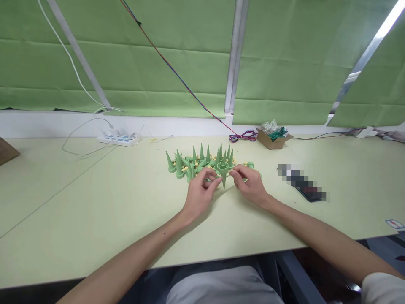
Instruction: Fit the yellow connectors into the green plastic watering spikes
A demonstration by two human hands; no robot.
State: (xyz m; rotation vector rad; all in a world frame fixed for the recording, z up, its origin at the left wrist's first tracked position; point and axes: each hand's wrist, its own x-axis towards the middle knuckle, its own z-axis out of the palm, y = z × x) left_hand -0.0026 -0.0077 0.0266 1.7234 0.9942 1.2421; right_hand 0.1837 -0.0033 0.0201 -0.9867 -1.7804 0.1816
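Note:
A green plastic cone (pixel 223 167) is held point down, its round hollow base facing up. My left hand (pixel 204 188) is closed, with thumb and fingers gripping the cone from the left. On the other side, my right hand (pixel 248 182) pinches thumb and forefinger together close to the cone; what lies between those fingertips is too small to make out. Just behind both hands is a pile of similar green cones (pixel 201 153), several standing point up, mixed with small yellow parts (pixel 184 168). A few green pieces (pixel 250 164) lie beside my right hand, partly hidden by it.
To the right lies a dark, pixelated object (pixel 302 183). A small cardboard box (pixel 272 141) with plastic wrapping stands at the back, beside a coiled red and blue cable (pixel 243 136). A white power strip (pixel 120 138) is back left. The table's front edge runs near my body.

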